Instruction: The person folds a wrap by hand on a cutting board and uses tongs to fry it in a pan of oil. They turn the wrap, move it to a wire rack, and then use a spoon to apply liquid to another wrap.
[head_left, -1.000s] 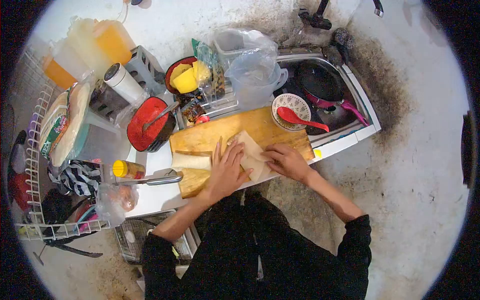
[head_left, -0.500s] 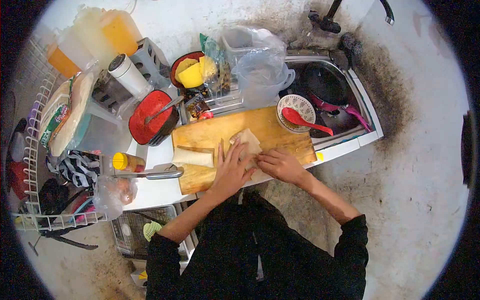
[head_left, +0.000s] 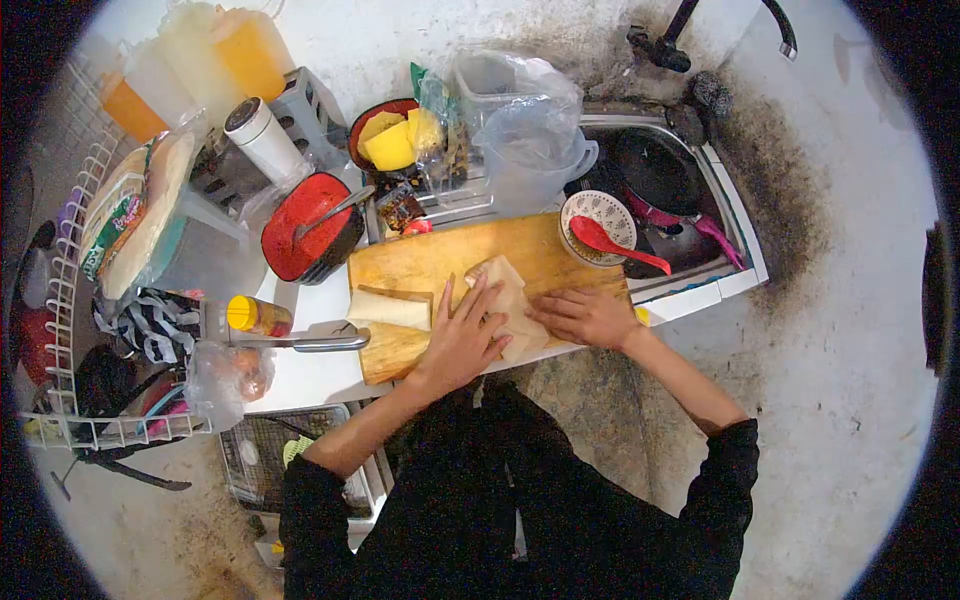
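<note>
Head view: a pale wrapper (head_left: 513,298) lies between the two hands on the wooden board (head_left: 485,245). The left hand (head_left: 462,332), palm down with fingers spread apart, rests over its left side; the right hand (head_left: 588,318), flat with fingers close together, touches its right edge. Left of the left hand lies a folded roll (head_left: 390,309); beyond the right hand, a patterned bowl (head_left: 600,206).

Ahead of you, a whitewashed wall (head_left: 380,40) runs along the far side, with grime (head_left: 790,205) darkening it at the right, beside a black faucet (head_left: 665,50) and a metal sink (head_left: 635,122). You face a white countertop (head_left: 310,385); a white wire rack (head_left: 70,425) stands left, above brown-stained floor (head_left: 170,540). Pale light covers the room.
</note>
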